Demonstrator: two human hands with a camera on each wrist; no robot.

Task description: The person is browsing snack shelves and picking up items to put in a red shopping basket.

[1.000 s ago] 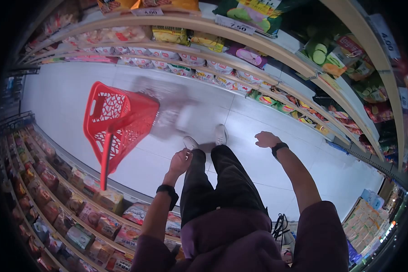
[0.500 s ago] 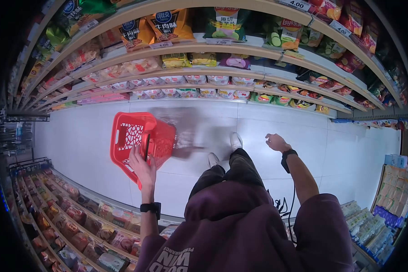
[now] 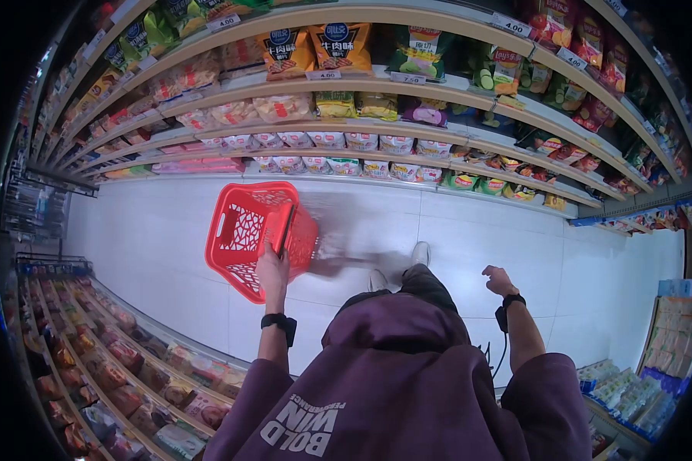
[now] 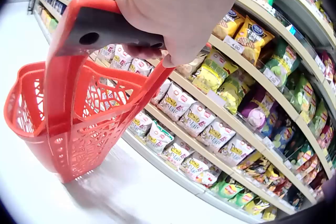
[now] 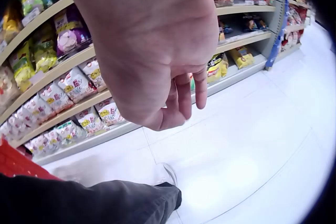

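My left hand grips the black-sleeved handle of a red shopping basket. In the left wrist view the fingers curl round the grip, and the lattice-walled basket hangs below the hand, low over the floor. Its long handle arm rises on the near side. The part of the basket interior that shows holds nothing. Off to the right of my body, my right hand hangs in the air with loosely bent fingers and holds nothing, as the right wrist view of the hand also shows.
Ahead runs a long snack shelf with several tiers of chip bags. A lower shelf of packaged goods lies behind on the left. White floor stretches between them. At right stands a display of packs.
My left hand has reached from beside my leg to the basket and taken hold of its handle, which now stands raised. The view has turned towards the snack shelf. The right hand stays loose.
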